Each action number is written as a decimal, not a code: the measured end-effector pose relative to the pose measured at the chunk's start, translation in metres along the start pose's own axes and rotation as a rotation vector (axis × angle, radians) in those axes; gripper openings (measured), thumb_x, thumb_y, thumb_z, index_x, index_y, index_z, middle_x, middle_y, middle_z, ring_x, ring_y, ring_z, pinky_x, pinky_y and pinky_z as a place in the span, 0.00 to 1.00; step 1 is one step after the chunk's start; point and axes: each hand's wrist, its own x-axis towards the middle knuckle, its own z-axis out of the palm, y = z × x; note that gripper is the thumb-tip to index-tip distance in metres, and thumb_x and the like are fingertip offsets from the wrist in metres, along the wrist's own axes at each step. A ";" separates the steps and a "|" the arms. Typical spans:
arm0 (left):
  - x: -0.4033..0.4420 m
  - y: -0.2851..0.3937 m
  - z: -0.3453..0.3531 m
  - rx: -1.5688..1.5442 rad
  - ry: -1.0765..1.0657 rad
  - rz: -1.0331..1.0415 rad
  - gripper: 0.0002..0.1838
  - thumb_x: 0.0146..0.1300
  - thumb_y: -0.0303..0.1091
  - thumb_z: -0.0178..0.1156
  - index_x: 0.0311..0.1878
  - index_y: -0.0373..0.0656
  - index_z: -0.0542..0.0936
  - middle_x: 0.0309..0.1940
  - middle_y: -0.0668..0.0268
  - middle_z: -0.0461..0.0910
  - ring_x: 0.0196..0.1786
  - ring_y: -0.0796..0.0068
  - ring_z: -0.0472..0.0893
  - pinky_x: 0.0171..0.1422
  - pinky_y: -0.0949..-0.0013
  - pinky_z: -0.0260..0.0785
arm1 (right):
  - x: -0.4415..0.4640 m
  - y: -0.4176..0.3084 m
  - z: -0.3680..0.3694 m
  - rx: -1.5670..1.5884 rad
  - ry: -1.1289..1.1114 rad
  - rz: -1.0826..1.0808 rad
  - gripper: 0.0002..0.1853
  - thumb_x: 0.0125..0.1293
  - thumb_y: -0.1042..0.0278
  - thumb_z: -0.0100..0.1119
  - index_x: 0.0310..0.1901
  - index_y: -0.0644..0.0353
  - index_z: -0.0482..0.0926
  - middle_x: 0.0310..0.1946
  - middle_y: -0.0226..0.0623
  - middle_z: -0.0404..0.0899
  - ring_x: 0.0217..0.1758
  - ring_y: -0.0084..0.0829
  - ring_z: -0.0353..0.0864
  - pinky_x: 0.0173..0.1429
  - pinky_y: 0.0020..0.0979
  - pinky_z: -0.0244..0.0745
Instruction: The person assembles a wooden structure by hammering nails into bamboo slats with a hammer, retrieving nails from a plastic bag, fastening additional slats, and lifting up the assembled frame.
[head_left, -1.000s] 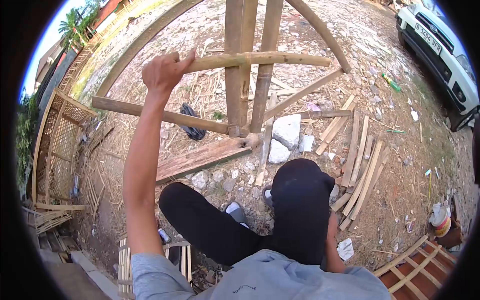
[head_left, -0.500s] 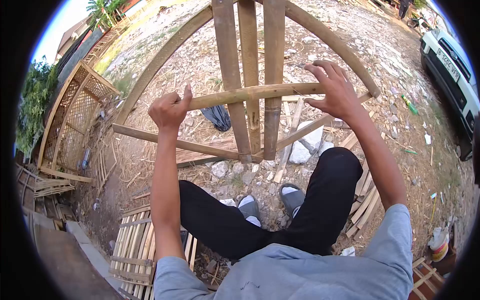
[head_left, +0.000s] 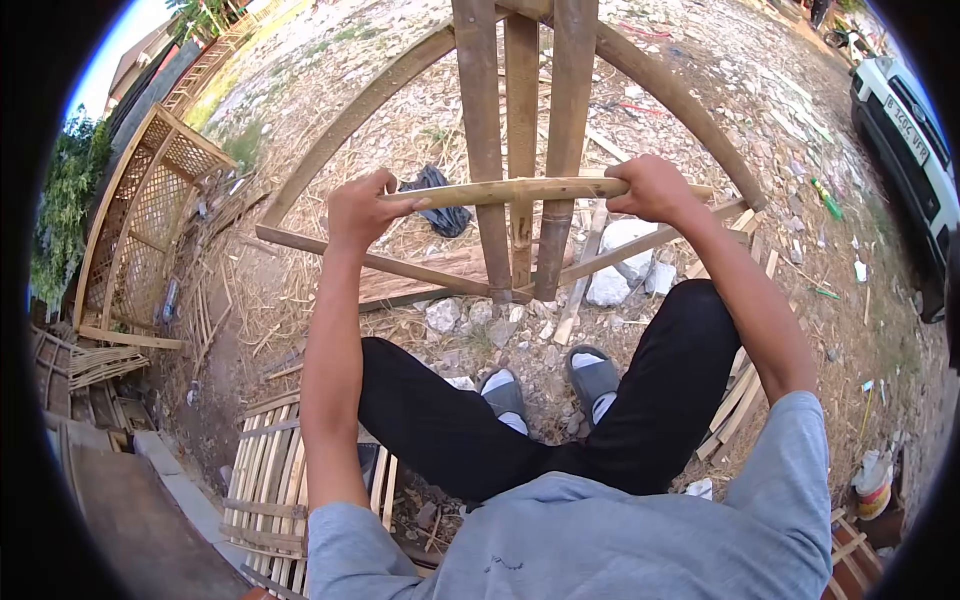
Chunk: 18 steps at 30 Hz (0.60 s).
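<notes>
A bamboo strip (head_left: 470, 195) runs crosswise between my two hands, in front of the upright slats of a bamboo frame. My left hand (head_left: 362, 208) is closed round the strip's left end, thumb stretched along it. Near the right end my right hand (head_left: 652, 188) wraps the strip, and a short piece sticks out beyond the knuckles. The frame has curved outer ribs (head_left: 340, 150), upright slats (head_left: 483, 130) side by side in the middle, and lower bars (head_left: 410, 274) that meet at the slats' feet. Whether the strip touches the slats, I cannot tell.
Split bamboo strips (head_left: 265, 480) lie stacked at lower left, with more beside my right knee. White stones (head_left: 608, 285) and a black plastic bag (head_left: 436, 200) lie near the frame. A lattice bamboo piece (head_left: 150, 235) stands left; a white vehicle (head_left: 905, 125) is at right.
My right hand, spread with fingers raised beside the strip, has closed round it. My left hand has shifted slightly right, its raised thumb now lying along the strip. The view has moved a little.
</notes>
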 end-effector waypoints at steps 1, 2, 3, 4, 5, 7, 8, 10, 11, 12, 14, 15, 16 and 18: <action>0.006 0.012 -0.011 -0.005 -0.293 -0.190 0.33 0.47 0.73 0.68 0.25 0.47 0.81 0.20 0.62 0.80 0.28 0.59 0.82 0.33 0.57 0.73 | 0.000 0.000 0.001 -0.016 0.003 -0.006 0.16 0.52 0.55 0.66 0.42 0.50 0.86 0.31 0.42 0.84 0.39 0.45 0.85 0.46 0.45 0.79; 0.007 0.013 -0.012 0.027 -0.404 -0.166 0.34 0.47 0.73 0.67 0.26 0.46 0.82 0.21 0.60 0.81 0.29 0.57 0.83 0.35 0.55 0.74 | 0.000 -0.001 0.001 -0.034 0.003 -0.014 0.16 0.52 0.55 0.66 0.43 0.49 0.86 0.31 0.42 0.84 0.39 0.45 0.85 0.46 0.45 0.79; 0.006 0.014 -0.010 0.057 -0.516 -0.147 0.34 0.47 0.74 0.67 0.28 0.45 0.83 0.22 0.59 0.82 0.31 0.56 0.83 0.36 0.54 0.74 | -0.001 -0.001 0.001 -0.055 -0.002 -0.024 0.16 0.52 0.55 0.66 0.43 0.48 0.86 0.31 0.42 0.84 0.38 0.45 0.85 0.46 0.45 0.79; 0.004 0.016 -0.010 0.086 -0.626 -0.132 0.35 0.47 0.74 0.66 0.30 0.45 0.85 0.24 0.57 0.83 0.32 0.54 0.84 0.38 0.52 0.75 | -0.001 0.002 0.005 -0.067 0.026 -0.051 0.15 0.51 0.55 0.68 0.40 0.49 0.84 0.28 0.42 0.83 0.36 0.45 0.84 0.43 0.47 0.78; 0.004 0.017 -0.012 0.052 -0.773 -0.181 0.34 0.49 0.70 0.67 0.34 0.43 0.87 0.28 0.52 0.84 0.35 0.49 0.84 0.42 0.51 0.76 | -0.001 0.008 0.012 -0.079 0.059 -0.080 0.14 0.50 0.55 0.69 0.37 0.50 0.83 0.25 0.42 0.81 0.34 0.46 0.83 0.40 0.48 0.76; -0.005 0.009 -0.002 0.010 -0.785 -0.100 0.32 0.51 0.68 0.67 0.34 0.42 0.87 0.27 0.52 0.84 0.35 0.48 0.84 0.43 0.52 0.76 | 0.001 0.005 0.013 -0.134 0.073 -0.112 0.13 0.50 0.55 0.70 0.36 0.49 0.83 0.23 0.41 0.81 0.32 0.45 0.83 0.37 0.48 0.76; -0.009 0.005 0.004 -0.008 -0.789 -0.055 0.31 0.52 0.67 0.67 0.34 0.42 0.87 0.27 0.52 0.83 0.35 0.47 0.84 0.43 0.52 0.75 | 0.001 0.004 0.009 -0.181 0.057 -0.113 0.13 0.51 0.55 0.69 0.38 0.48 0.84 0.24 0.39 0.82 0.32 0.44 0.84 0.37 0.47 0.77; -0.009 0.008 0.004 -0.093 -0.752 -0.071 0.26 0.57 0.59 0.67 0.34 0.40 0.86 0.28 0.50 0.83 0.36 0.47 0.83 0.43 0.51 0.74 | 0.002 0.003 0.007 -0.251 0.099 -0.132 0.12 0.53 0.56 0.67 0.38 0.47 0.84 0.24 0.37 0.82 0.31 0.42 0.84 0.35 0.45 0.77; -0.007 0.010 0.004 -0.122 -0.740 -0.109 0.24 0.58 0.56 0.67 0.34 0.40 0.86 0.27 0.49 0.83 0.35 0.47 0.83 0.43 0.51 0.74 | 0.004 0.004 0.009 -0.272 0.154 -0.154 0.11 0.54 0.56 0.67 0.37 0.47 0.84 0.23 0.35 0.81 0.30 0.41 0.84 0.33 0.45 0.76; -0.006 0.013 0.002 -0.150 -0.727 -0.148 0.22 0.59 0.53 0.67 0.34 0.39 0.86 0.27 0.49 0.82 0.34 0.47 0.83 0.42 0.51 0.73 | 0.006 0.005 0.010 -0.295 0.209 -0.176 0.09 0.54 0.57 0.67 0.36 0.47 0.83 0.21 0.34 0.81 0.29 0.41 0.83 0.31 0.44 0.76; -0.004 0.011 0.008 -0.044 -0.634 -0.156 0.20 0.63 0.54 0.63 0.38 0.45 0.86 0.31 0.54 0.83 0.36 0.49 0.83 0.40 0.51 0.74 | 0.010 0.010 0.011 -0.261 0.346 -0.254 0.08 0.57 0.59 0.66 0.37 0.49 0.81 0.23 0.32 0.81 0.29 0.38 0.84 0.29 0.43 0.74; -0.004 0.012 0.008 0.019 -0.538 -0.113 0.19 0.64 0.54 0.63 0.38 0.45 0.85 0.31 0.55 0.83 0.36 0.50 0.83 0.39 0.51 0.74 | 0.013 0.015 0.014 -0.245 0.409 -0.276 0.08 0.58 0.59 0.66 0.38 0.49 0.81 0.24 0.32 0.81 0.30 0.38 0.84 0.30 0.43 0.74; -0.003 0.012 0.010 0.082 -0.440 -0.070 0.19 0.65 0.53 0.62 0.39 0.46 0.85 0.31 0.56 0.83 0.35 0.51 0.83 0.39 0.51 0.74 | 0.013 0.016 0.014 -0.228 0.473 -0.298 0.09 0.58 0.59 0.66 0.38 0.49 0.81 0.25 0.32 0.82 0.31 0.38 0.85 0.30 0.43 0.74; -0.004 0.000 0.018 0.084 -0.302 -0.017 0.15 0.64 0.46 0.63 0.36 0.43 0.76 0.30 0.61 0.81 0.33 0.55 0.82 0.36 0.52 0.74 | 0.014 0.014 0.007 -0.124 0.375 -0.194 0.09 0.61 0.65 0.63 0.43 0.51 0.81 0.31 0.38 0.81 0.35 0.44 0.83 0.35 0.44 0.74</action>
